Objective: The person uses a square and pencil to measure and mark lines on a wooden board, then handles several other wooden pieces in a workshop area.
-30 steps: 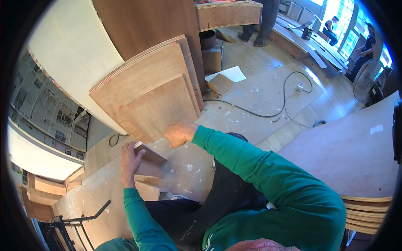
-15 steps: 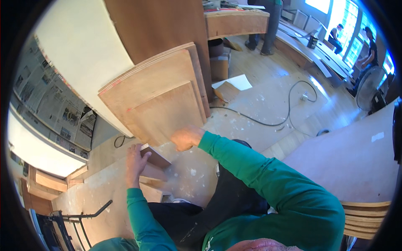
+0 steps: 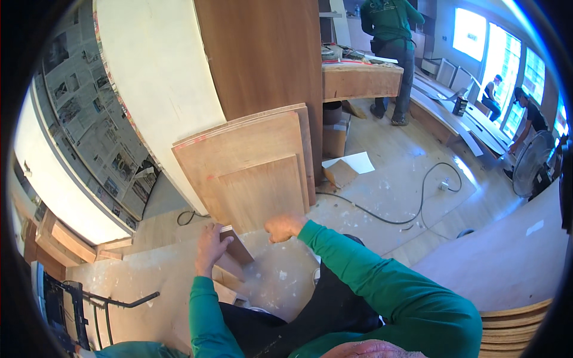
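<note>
My left hand (image 3: 210, 247) is closed on the upper edge of a narrow brown board (image 3: 239, 247) that stands on its edge, its thumb across the near face. Under and behind that board are pale wooden pieces (image 3: 227, 275), partly hidden by my arm. My right hand (image 3: 285, 228) is curled into a fist to the right of the board and apart from it. Whatever it may hold is too small or hidden to make out. Behind both hands, several plywood panels (image 3: 239, 140) lean against a brown upright panel (image 3: 259, 53).
A black cable (image 3: 382, 218) snakes over the floor near a white sheet (image 3: 358, 161). A person in green (image 3: 391, 30) stands at a wooden workbench (image 3: 361, 82). Two others are by the windows, near a fan (image 3: 533, 164). Stacked boards (image 3: 516, 325) lie at lower right.
My view has tilted up, so the room sits lower and further right, and more of the person in green shows. My left hand keeps hold of the board; my right hand stays fisted.
</note>
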Demonstrator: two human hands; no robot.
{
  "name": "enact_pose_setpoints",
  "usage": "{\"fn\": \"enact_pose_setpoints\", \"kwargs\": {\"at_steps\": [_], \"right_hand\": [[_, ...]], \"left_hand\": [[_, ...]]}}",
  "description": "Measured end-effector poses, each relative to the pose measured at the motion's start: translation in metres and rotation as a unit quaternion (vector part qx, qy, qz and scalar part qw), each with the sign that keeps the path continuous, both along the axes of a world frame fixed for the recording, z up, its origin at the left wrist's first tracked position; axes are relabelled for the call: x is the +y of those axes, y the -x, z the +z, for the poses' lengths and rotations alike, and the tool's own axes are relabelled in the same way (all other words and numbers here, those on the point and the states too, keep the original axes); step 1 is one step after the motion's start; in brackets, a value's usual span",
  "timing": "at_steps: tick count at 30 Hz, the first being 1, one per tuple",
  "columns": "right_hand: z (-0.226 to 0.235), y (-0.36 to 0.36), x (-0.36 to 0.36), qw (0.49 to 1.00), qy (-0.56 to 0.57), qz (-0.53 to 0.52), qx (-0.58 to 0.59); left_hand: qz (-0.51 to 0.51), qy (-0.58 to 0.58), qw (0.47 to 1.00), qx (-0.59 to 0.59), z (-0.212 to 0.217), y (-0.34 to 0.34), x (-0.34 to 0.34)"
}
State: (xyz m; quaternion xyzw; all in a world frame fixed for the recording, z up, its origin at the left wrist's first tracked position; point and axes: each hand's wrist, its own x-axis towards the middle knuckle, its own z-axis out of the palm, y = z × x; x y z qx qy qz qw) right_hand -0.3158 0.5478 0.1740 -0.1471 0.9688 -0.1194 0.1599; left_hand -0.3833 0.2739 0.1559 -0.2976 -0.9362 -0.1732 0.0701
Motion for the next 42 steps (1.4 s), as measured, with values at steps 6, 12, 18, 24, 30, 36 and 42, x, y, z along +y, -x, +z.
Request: {"fn": "enact_pose_setpoints", "kwargs": {"at_steps": [6, 12, 18, 24, 30, 36, 42], "right_hand": [[-0.008, 0.002, 0.004, 1.000, 0.004, 0.012, 0.015], [0.002, -0.004, 0.003, 1.000, 0.014, -0.009, -0.002], [0.004, -0.002, 0.005, 1.000, -0.003, 0.000, -0.024], [0.009, -0.003, 0.003, 0.999, -0.006, 0.001, -0.033], [0.006, -0.003, 0.004, 1.000, 0.004, -0.009, -0.005], [-0.001, 0.001, 0.003, 1.000, -0.001, 0.001, -0.011], [0.001, 0.000, 0.001, 1.000, 0.014, -0.006, 0.002]], "left_hand": [[-0.008, -0.015, 1.000, 0.001, -0.006, 0.003, 0.002], [-0.007, -0.016, 1.000, -0.005, -0.007, 0.001, 0.003], [0.001, -0.005, 1.000, -0.009, -0.005, 0.001, 0.004], [-0.002, 0.005, 1.000, 0.001, -0.007, 0.002, 0.003], [-0.008, 0.003, 1.000, 0.009, -0.005, 0.000, 0.005], [-0.009, -0.008, 1.000, 0.012, -0.004, -0.003, 0.007], [-0.019, -0.008, 0.999, 0.028, -0.011, 0.004, 0.002]]}}
